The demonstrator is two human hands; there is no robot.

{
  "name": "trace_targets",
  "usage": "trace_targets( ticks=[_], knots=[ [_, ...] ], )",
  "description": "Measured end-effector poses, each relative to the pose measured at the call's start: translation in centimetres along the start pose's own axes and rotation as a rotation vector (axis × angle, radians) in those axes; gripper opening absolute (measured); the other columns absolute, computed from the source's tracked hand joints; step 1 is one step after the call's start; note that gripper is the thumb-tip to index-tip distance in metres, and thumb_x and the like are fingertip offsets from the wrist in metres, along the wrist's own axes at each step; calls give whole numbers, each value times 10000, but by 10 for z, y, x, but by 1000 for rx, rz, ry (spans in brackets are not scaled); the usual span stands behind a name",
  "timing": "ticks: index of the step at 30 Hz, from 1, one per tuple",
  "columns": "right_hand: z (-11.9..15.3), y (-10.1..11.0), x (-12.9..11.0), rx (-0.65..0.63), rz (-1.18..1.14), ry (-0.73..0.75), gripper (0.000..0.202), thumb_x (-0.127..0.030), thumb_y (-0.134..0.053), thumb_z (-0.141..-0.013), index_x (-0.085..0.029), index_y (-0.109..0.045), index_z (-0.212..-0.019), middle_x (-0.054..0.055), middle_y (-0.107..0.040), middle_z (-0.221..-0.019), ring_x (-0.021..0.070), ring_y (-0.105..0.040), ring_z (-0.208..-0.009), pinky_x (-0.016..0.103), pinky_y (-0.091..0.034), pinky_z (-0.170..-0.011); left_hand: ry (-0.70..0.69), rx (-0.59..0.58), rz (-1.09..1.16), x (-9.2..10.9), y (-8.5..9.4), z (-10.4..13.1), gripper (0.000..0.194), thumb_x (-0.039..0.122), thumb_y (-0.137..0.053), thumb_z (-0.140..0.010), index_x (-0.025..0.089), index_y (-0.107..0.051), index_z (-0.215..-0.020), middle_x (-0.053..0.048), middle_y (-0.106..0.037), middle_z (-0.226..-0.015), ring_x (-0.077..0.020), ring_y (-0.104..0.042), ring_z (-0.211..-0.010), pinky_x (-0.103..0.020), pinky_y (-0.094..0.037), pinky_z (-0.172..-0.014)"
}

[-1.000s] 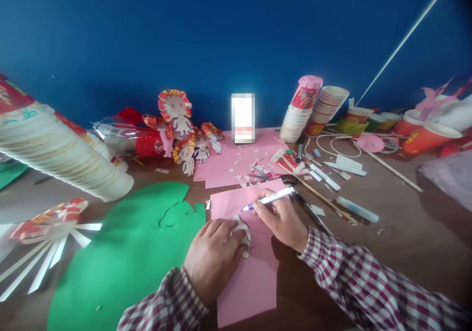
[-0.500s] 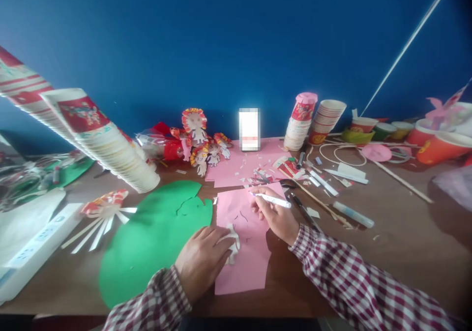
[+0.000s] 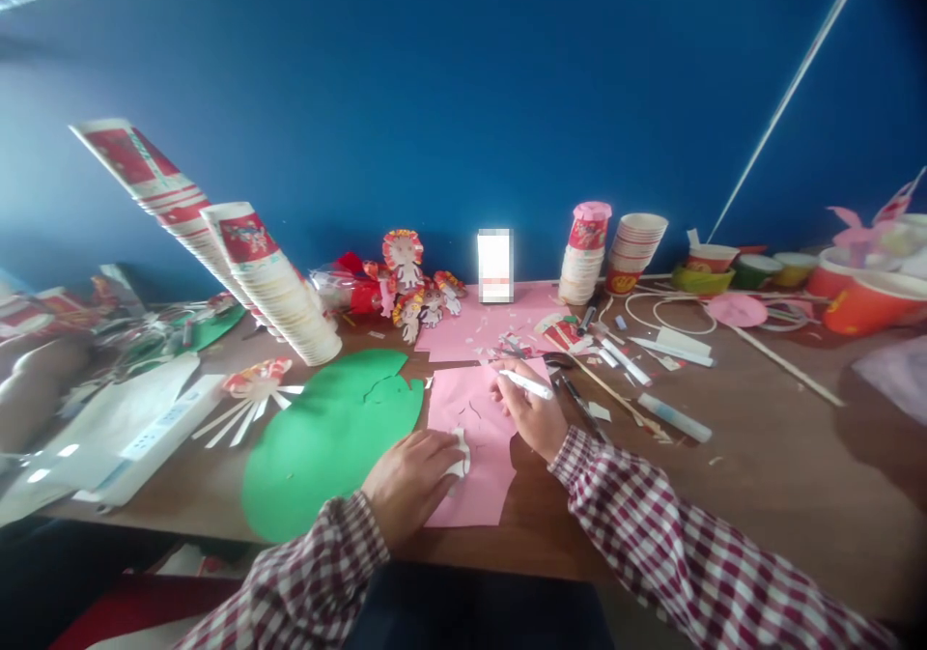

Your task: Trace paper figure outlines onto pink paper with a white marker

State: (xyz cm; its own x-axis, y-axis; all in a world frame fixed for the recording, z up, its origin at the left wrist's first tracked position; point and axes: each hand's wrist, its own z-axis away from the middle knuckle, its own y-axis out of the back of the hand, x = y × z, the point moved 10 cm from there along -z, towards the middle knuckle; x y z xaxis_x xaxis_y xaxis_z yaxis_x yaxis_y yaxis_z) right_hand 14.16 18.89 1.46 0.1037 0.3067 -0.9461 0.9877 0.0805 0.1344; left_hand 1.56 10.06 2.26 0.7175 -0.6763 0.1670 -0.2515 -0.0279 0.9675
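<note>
My left hand (image 3: pixel 409 481) lies flat with fingers stretched out over a small white paper cutout (image 3: pixel 463 452), pressing it onto a pink paper sheet (image 3: pixel 485 500). Part of the cutout is hidden under the fingers. A few dark curved lines are drawn on the pink sheet. Near the sheet's top edge, my right hand (image 3: pixel 537 420) grips a white marker (image 3: pixel 528 383) between thumb and fingers, its tip pointing left. To the left of the sheet is a large green paper shape (image 3: pixel 319 457) with a dark line on it.
Leaning stacks of paper cups (image 3: pixel 286 307) stand at left, beside a white power strip (image 3: pixel 155 438). Paper lion figures (image 3: pixel 404 256) and a bright pixelated rectangle (image 3: pixel 495 266) are at the back. Paper scraps, markers, a glue tube (image 3: pixel 675 418) and orange cups (image 3: pixel 876 302) lie or stand at right.
The view has shifted, showing more of the left side and the table's front edge. My left hand still covers the cutout, and my right hand still holds the marker near the sheet's top.
</note>
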Motion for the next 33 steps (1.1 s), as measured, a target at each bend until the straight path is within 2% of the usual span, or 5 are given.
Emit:
trace_targets(
  ticks=[7, 11, 17, 20, 33],
  knots=[
    [0, -3, 16, -11, 36, -62, 259, -386, -440, -885, -174, -524, -1007, 50, -627, -738, 158, -611, -606, 252, -519, -513, 37, 34, -27, -23, -5, -20, 247, 210, -480, -851, 202, -595, -1069, -67, -615, -1073, -181, -555, -1017, -366, -469, -893],
    [1, -4, 14, -13, 75, -40, 258, -380, -416, -897, -178, -528, -1014, 47, -633, -742, 162, -626, -618, 268, -533, -563, 27, 57, -40, -29, -4, -31, 260, 218, -481, -858, 186, -580, -1096, -77, -618, -1072, -177, -555, -1028, -365, -453, -912],
    [2, -2, 6, 1, 135, 11, 233, -329, -408, -903, -184, -548, -1020, 58, -666, -797, 176, -650, -729, 280, -535, -684, 49, 34, -13, -28, -9, -56, 248, 217, -490, -858, 165, -577, -1085, -74, -625, -1070, -190, -554, -1008, -361, -448, -898],
    [2, -1, 8, 17, 122, 5, 230, -328, -409, -902, -194, -556, -1016, 54, -669, -792, 175, -650, -710, 272, -536, -656, 30, 9, 14, -23, -14, -66, 243, 245, -505, -854, 167, -588, -1068, -77, -624, -1062, -203, -548, -1000, -366, -443, -896],
    [1, -1, 11, 42, 30, -25, 244, -376, -433, -895, -191, -554, -999, 42, -649, -739, 160, -639, -643, 234, -528, -532, 16, 52, 82, -33, -19, -53, 246, 257, -512, -845, 183, -590, -1067, -68, -597, -1117, -208, -524, -1035, -376, -434, -918]
  ],
)
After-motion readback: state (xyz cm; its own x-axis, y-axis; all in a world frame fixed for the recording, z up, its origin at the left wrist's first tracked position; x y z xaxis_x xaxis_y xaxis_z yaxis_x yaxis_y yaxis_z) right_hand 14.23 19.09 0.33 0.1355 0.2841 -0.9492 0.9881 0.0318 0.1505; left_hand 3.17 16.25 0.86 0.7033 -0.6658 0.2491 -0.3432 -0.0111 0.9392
